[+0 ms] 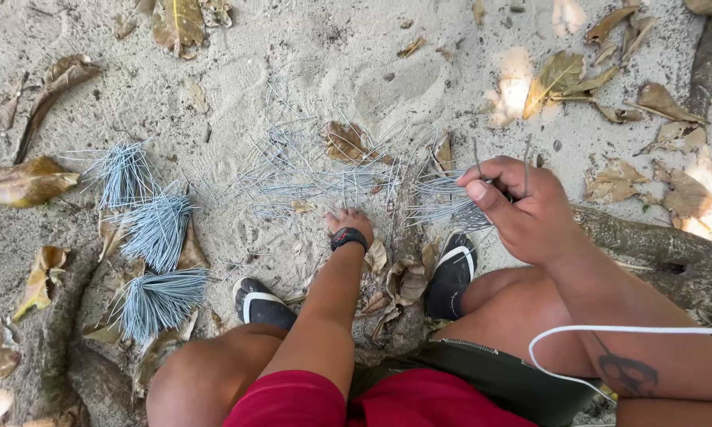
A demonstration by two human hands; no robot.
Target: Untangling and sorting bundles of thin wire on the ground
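I squat over sandy ground strewn with thin grey wire pieces (308,178). My right hand (522,209) is closed around a bunch of these wires (451,202), the ends fanning out to the left. My left hand (348,221), with a black watch on the wrist, reaches down to the sand among the loose wires; its fingers touch the ground and whether it grips any wire is hidden. Three bundled sheaves of wires lie to the left: one at the top (126,170), one in the middle (160,229), one lower (160,300).
Dry brown leaves (24,182) lie all around. A thick tree root (656,245) runs along the right, another root (63,340) at the lower left. My feet wear black sandals (261,304). A white cable (609,330) crosses my right forearm.
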